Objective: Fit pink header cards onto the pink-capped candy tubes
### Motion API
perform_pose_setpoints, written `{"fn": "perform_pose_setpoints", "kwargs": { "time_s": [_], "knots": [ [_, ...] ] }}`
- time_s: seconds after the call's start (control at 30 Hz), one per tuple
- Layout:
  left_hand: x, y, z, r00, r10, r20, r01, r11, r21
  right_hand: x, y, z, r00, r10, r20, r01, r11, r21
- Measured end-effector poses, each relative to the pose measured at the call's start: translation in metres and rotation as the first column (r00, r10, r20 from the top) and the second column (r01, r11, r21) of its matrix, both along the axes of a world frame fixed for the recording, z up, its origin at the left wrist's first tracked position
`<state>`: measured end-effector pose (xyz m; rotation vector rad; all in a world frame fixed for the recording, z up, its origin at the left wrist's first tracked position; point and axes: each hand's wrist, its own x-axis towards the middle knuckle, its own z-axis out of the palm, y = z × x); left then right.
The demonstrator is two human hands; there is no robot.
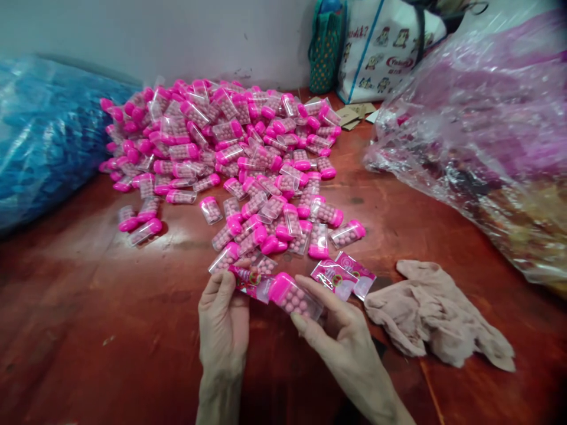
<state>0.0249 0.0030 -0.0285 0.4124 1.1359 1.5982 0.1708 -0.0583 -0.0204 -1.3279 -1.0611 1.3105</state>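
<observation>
1. The pile (pixel 212 130) of clear bottles, each with a bright pink cap and many showing pink balls inside, spreads over the red table (pixel 110 348).
2. One bottle (pixel 296 298) is in the right hand (pixel 348 333), just off the near edge of the pile; it lies tilted, its cap towards the left hand (pixel 225 313).
3. The right hand's fingers are clamped on this bottle, the thumb on its near side and the forefinger on its far side.
4. The left hand's fingers are pinched together on one end of a pink wrapper (pixel 251 284), also at the pile's near edge.
5. The wrapper's other end meets the bottle's cap; I cannot tell whether they are joined.
6. Two overlapping packets (pixel 334 278) lie near the pile's front right edge, and a crumpled cloth (pixel 436 313) lies farther out on that side.
7. Left of the pile sits a blue bag (pixel 48 141); well to its right, a clear bag (pixel 478 118).
8. Behind the pile's right end stand a green pouch (pixel 325 53) and a white tote (pixel 381 53).
</observation>
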Motion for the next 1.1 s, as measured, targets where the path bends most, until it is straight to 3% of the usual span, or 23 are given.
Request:
{"fn": "perform_pose_setpoints", "kwargs": {
  "time_s": [0.2,0.33,0.57,0.87,1.1],
  "knots": [
    [0.008,-0.003,0.007,0.988,-0.084,-0.133,0.096,0.991,0.088,0.003,0.002,0.002,0.999,-0.035,-0.005,0.035,0.998,-0.057],
    [0.016,-0.005,0.010,0.986,-0.064,-0.156,0.077,0.994,0.078,-0.001,0.001,0.001,0.998,-0.050,-0.024,0.049,0.998,-0.031],
    [0.031,-0.006,0.008,0.994,-0.108,-0.014,0.107,0.993,-0.052,-0.008,-0.001,-0.007,0.974,-0.159,0.162,0.140,0.983,0.121],
    [0.039,-0.004,0.012,0.991,-0.100,0.085,0.111,0.986,-0.126,-0.017,-0.004,-0.005,0.985,-0.167,-0.041,0.170,0.983,0.063],
    [0.041,-0.006,0.006,0.994,-0.087,0.061,0.094,0.986,-0.138,-0.022,-0.008,-0.011,0.983,-0.176,0.051,0.171,0.981,0.088]
  ]
}}
